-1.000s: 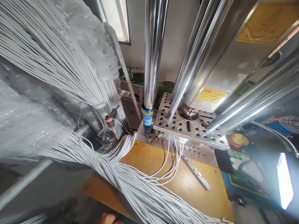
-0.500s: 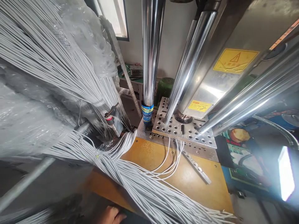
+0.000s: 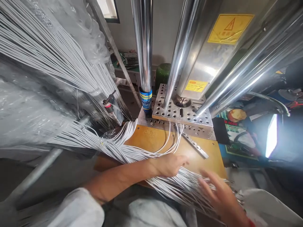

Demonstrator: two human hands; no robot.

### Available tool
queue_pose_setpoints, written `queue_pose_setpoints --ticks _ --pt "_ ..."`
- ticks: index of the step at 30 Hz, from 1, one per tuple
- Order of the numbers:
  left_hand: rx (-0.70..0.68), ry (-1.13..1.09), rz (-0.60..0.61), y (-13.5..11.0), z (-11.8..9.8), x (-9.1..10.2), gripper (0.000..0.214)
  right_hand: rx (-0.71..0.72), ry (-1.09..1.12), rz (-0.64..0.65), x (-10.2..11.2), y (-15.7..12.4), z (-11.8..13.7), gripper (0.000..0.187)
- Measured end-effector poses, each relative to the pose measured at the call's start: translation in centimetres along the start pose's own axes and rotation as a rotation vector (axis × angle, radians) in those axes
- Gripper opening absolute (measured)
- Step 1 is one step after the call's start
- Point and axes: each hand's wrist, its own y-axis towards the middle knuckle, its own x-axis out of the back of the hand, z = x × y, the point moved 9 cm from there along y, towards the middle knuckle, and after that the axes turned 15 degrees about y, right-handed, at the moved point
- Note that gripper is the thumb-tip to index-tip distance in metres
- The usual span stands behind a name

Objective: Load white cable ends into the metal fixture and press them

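Note:
A thick bundle of white cables (image 3: 137, 154) runs from the left across the yellow-brown work plate and hangs over its front edge. My left hand (image 3: 169, 164) is over the bundle, its fingers bent and blurred; whether they grip any cable cannot be made out. At the cables' right ends, my right hand (image 3: 219, 194) is smeared by motion, with fingers apart and nothing visible in them. Several single cables curve up under the perforated metal plate (image 3: 159, 108). A slim notched metal bar (image 3: 195, 145) lies on the work plate (image 3: 146, 135) beyond my hands.
Polished columns (image 3: 145, 47) and a steel housing (image 3: 199, 63) rise above the perforated plate. A blue can-like sleeve (image 3: 146, 100) surrounds the left column's foot. More cables (image 3: 47, 53) in plastic wrap hang at left, above a pipe (image 3: 40, 173). A bright lamp (image 3: 271, 135) glows at right.
Both hands have come in over the cable bundle; before, only part of one hand showed at the bottom edge. The view has shifted, so the machine sits higher in it.

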Motion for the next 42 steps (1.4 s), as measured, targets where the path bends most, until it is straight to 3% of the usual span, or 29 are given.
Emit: queue_pose_setpoints --ticks 3,6,8,9,12,14,16,21,25,29,34,36,39,40,42 --pt "0.293 0.324 0.116 2.1 3.6 -0.5 0.025 -0.009 -0.068 0.189 -3.2 2.7 0.7 0.048" --pt "0.637 0.471 0.089 -0.8 8.9 1.7 0.032 0.033 -0.142 0.379 -5.7 3.7 2.1 0.025" --pt "0.695 0.498 0.047 -2.9 11.0 2.9 0.032 0.061 -0.138 0.425 -6.4 4.0 2.6 0.026" --pt "0.644 0.466 0.022 -3.5 11.3 3.0 0.028 0.072 -0.130 0.410 -6.4 4.3 2.8 0.029" --pt "0.307 0.195 0.015 -3.5 9.4 1.2 0.016 0.090 -0.110 0.315 -5.3 5.5 3.2 0.031" --pt "0.187 0.049 0.070 -3.4 8.0 -0.6 0.018 0.071 -0.125 0.267 -3.9 6.0 3.5 0.031" --pt "0.201 0.021 0.090 -3.4 7.7 -1.5 0.021 0.038 -0.142 0.278 -2.4 6.0 3.9 0.029" --pt "0.230 -0.035 0.009 -3.7 7.8 -0.9 0.028 0.001 -0.197 0.368 0.6 4.6 3.3 0.030" --pt "0.242 -0.134 0.041 -3.1 7.2 -1.4 0.027 0.027 -0.179 0.293 1.0 4.4 2.5 0.033" --pt "0.154 -0.197 0.004 -1.6 4.6 -0.6 0.032 0.067 -0.179 0.229 1.3 4.8 3.1 0.032" --pt "0.240 -0.347 0.076 -2.4 3.3 1.2 0.030 0.076 -0.458 0.250 1.7 5.7 2.8 0.022" --pt "0.247 -0.482 0.262 -3.4 2.4 -0.4 0.023 0.094 -0.594 0.196 1.3 6.3 3.0 0.020" --pt "0.191 -0.999 0.662 -5.0 -1.2 -4.7 0.027 0.239 -0.707 0.210 -1.9 6.8 4.9 0.023" --pt "0.199 -1.189 0.688 -4.9 -2.0 -5.5 0.032 0.331 -0.706 0.262 -3.6 6.6 5.7 0.020" --pt "0.267 -1.458 0.563 -4.1 -2.2 -6.6 0.037 0.536 -0.651 0.367 -6.3 6.1 7.3 0.011"
